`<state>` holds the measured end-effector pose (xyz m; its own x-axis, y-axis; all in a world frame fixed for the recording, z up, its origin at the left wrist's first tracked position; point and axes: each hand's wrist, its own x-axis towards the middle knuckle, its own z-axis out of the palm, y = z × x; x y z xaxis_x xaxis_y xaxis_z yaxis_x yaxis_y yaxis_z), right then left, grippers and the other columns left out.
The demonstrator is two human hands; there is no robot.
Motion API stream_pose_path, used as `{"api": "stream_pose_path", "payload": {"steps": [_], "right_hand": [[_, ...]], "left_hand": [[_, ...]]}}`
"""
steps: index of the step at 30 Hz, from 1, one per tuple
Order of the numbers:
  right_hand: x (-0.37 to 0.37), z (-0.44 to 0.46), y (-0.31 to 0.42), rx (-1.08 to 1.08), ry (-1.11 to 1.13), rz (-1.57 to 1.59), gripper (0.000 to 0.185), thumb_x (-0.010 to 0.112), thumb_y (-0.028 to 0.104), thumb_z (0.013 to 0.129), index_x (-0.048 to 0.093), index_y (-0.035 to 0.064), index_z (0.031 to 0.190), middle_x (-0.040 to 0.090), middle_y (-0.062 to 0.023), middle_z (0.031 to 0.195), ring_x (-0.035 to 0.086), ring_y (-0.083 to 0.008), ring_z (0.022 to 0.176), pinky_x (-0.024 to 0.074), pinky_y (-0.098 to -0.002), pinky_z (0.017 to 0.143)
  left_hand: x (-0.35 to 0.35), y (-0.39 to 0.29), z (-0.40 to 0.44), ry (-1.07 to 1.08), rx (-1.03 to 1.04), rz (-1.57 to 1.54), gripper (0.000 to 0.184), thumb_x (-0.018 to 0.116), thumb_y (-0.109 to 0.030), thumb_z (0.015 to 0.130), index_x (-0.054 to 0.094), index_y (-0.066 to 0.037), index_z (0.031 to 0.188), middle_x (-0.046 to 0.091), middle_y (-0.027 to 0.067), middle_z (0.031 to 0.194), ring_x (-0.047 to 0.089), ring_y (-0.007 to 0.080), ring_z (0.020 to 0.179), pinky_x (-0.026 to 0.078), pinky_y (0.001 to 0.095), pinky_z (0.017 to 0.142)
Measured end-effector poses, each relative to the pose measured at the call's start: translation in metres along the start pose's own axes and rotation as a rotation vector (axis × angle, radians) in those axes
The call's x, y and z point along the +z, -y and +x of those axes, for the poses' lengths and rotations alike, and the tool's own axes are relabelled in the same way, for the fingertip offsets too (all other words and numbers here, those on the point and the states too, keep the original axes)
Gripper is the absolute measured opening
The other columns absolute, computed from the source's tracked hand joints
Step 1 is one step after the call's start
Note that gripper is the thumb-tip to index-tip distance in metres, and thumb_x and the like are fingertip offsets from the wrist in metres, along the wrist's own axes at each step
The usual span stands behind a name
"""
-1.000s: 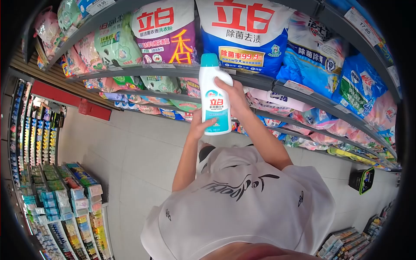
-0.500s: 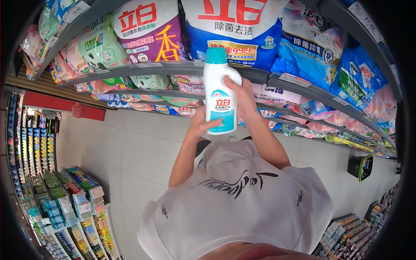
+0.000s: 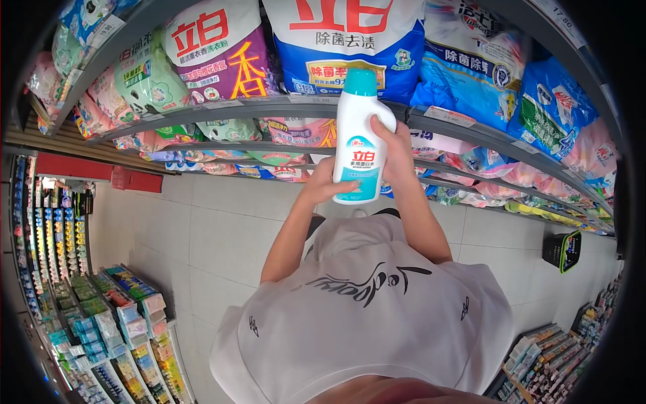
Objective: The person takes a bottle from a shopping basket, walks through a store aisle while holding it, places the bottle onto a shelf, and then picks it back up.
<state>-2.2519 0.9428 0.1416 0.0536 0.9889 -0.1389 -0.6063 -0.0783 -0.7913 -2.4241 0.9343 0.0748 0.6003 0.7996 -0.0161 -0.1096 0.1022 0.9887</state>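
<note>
A white bleach bottle (image 3: 363,128) with a teal cap and a teal-and-red label is held upright in front of the shelves, its label facing me. My left hand (image 3: 328,183) grips its lower left side, the thumb lying across the bottom of the label. Around the handle on the upper right closes my right hand (image 3: 394,149), thumb on the front. The fingers behind the bottle are hidden. Just beyond it on the shelf stands a large blue-and-white bag of washing powder (image 3: 346,47), partly covered by the cap.
A purple-and-white powder bag (image 3: 219,57) and a blue bag (image 3: 471,74) flank the big one on the grey shelf (image 3: 269,108). Lower shelves hold more bags. A black basket (image 3: 562,251) sits on the floor at right. Stocked racks (image 3: 128,316) stand at lower left.
Both hands have moved the bottle slightly to the right, and it leans a little more to the right at the top. The grip looks the same.
</note>
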Motion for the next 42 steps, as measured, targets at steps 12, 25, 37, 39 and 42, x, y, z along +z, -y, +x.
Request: {"api": "stream_pose_path", "payload": {"steps": [12, 25, 37, 39, 42], "right_hand": [[-0.029, -0.008, 0.013, -0.079, -0.082, 0.045, 0.039, 0.067, 0.020, 0.084, 0.054, -0.0076, 0.109, 0.064, -0.0151, 0.096, 0.066, -0.0205, 0.079, 0.0544, -0.0320, 0.066], [-0.035, -0.016, 0.017, -0.101, -0.126, 0.031, 0.042, 0.067, 0.020, 0.083, 0.053, -0.0069, 0.112, 0.063, -0.0141, 0.098, 0.065, -0.0201, 0.081, 0.0539, -0.0317, 0.069], [0.003, -0.008, 0.001, -0.063, -0.073, -0.085, 0.040, 0.068, 0.022, 0.083, 0.057, -0.0067, 0.108, 0.064, -0.0139, 0.095, 0.065, -0.0176, 0.078, 0.0526, -0.0295, 0.066], [0.008, -0.008, -0.004, -0.064, -0.074, -0.103, 0.041, 0.068, 0.022, 0.083, 0.057, -0.0070, 0.108, 0.064, -0.0139, 0.095, 0.065, -0.0173, 0.079, 0.0524, -0.0292, 0.066], [0.017, -0.006, -0.006, -0.081, -0.072, -0.113, 0.042, 0.068, 0.023, 0.082, 0.057, -0.0075, 0.109, 0.064, -0.0139, 0.096, 0.064, -0.0170, 0.079, 0.0521, -0.0288, 0.067]], "left_hand": [[0.025, -0.001, 0.021, 0.083, 0.032, 0.013, 0.050, 0.073, -0.016, 0.072, 0.056, 0.004, 0.114, 0.065, 0.0132, 0.102, 0.064, 0.0186, 0.090, 0.052, 0.0314, 0.078], [0.034, 0.003, 0.025, 0.111, 0.021, -0.032, 0.049, 0.073, -0.014, 0.073, 0.054, 0.004, 0.114, 0.065, 0.0123, 0.101, 0.064, 0.0172, 0.086, 0.053, 0.0301, 0.074], [-0.003, 0.005, -0.001, -0.009, 0.008, -0.075, 0.047, 0.073, -0.010, 0.070, 0.056, 0.004, 0.112, 0.064, 0.0109, 0.101, 0.062, 0.0163, 0.088, 0.051, 0.0294, 0.077], [-0.008, 0.005, -0.004, -0.017, 0.030, -0.056, 0.047, 0.073, -0.010, 0.070, 0.057, 0.004, 0.111, 0.064, 0.0110, 0.101, 0.062, 0.0163, 0.088, 0.051, 0.0291, 0.077], [-0.014, 0.000, -0.008, -0.023, -0.031, -0.077, 0.056, 0.072, -0.014, 0.066, 0.053, 0.006, 0.116, 0.063, 0.0129, 0.106, 0.061, 0.0184, 0.095, 0.049, 0.0305, 0.083]]}}
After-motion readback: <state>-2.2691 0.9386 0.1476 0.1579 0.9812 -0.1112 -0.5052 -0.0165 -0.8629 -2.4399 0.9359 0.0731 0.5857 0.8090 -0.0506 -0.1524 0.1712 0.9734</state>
